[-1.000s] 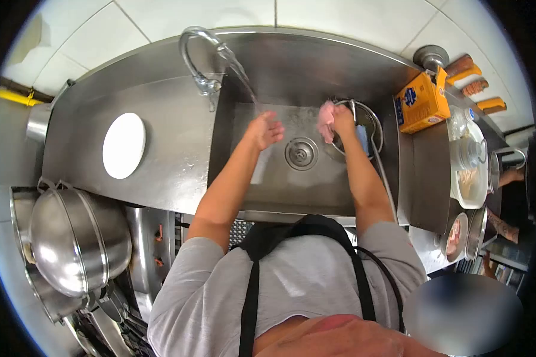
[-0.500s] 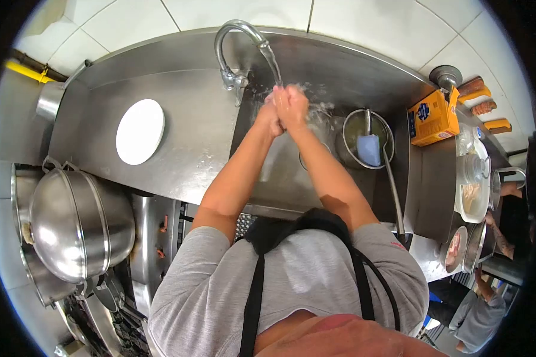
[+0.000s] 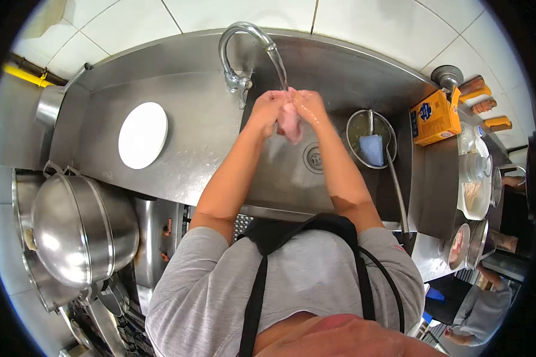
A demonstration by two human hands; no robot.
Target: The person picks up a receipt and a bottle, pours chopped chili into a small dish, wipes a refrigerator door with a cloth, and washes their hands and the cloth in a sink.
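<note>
Water runs from the curved faucet (image 3: 244, 27) onto a pink piece of raw meat (image 3: 290, 123) held over the sink basin (image 3: 280, 184). My left hand (image 3: 267, 109) grips the meat on its left side, fingers closed. My right hand (image 3: 309, 106) pinches it at the upper right, wet with droplets. The meat hangs down between both hands. Right of my hands, a metal pot (image 3: 352, 134) holds liquid and a blue-headed utensil (image 3: 371, 150).
A white plate (image 3: 143, 135) lies on the steel drainboard (image 3: 190, 107). An orange box (image 3: 435, 119) and jars stand at the right, near several knives. A large metal pot (image 3: 80, 229) is at the left. Another person (image 3: 482, 309) is at the lower right.
My hands have moved apart slightly, and the pink meat now shows hanging between them. Splashing in the basin has lessened, and the drain is more visible.
</note>
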